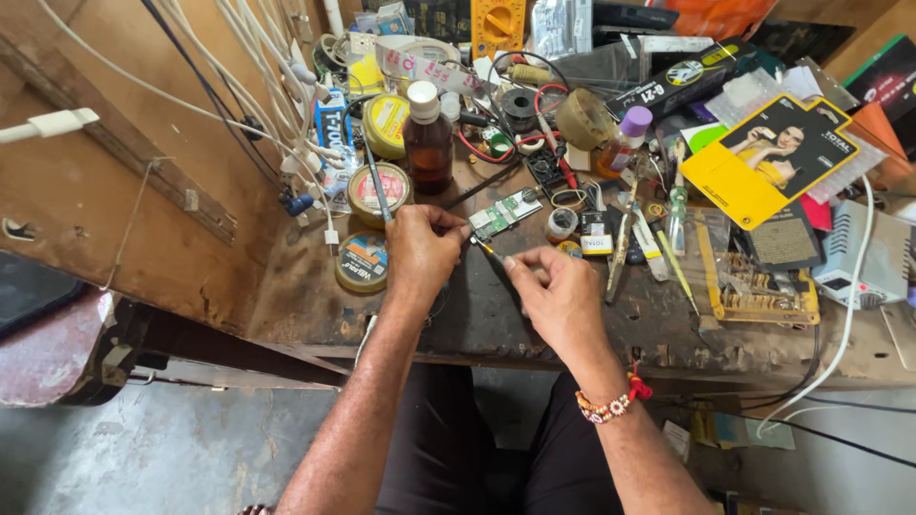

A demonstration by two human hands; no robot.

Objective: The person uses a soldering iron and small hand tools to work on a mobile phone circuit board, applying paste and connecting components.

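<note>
Left hand pinched on thin dark tool, long axis running far-left from fist. Right hand gripping slim probe, tip pointing far-left, just near of green circuit board at bench centre.

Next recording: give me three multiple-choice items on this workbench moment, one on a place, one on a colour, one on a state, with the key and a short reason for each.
1. Where does the brown bottle stand?
A. Behind the hands, near the round tins
B. On the floor
C. On the white box at the right

2. What colour is the bottle's cap?
A. Red
B. White
C. Black

3. How is the small circuit board lying?
A. Held up in the right hand
B. Flat on the bench, just beyond the hands
C. Inside a tin

Key: 1 A, it stands between the tins. 2 B, the cap is white. 3 B, the left hand and right hand pinch a thin tool in front of it.
</note>
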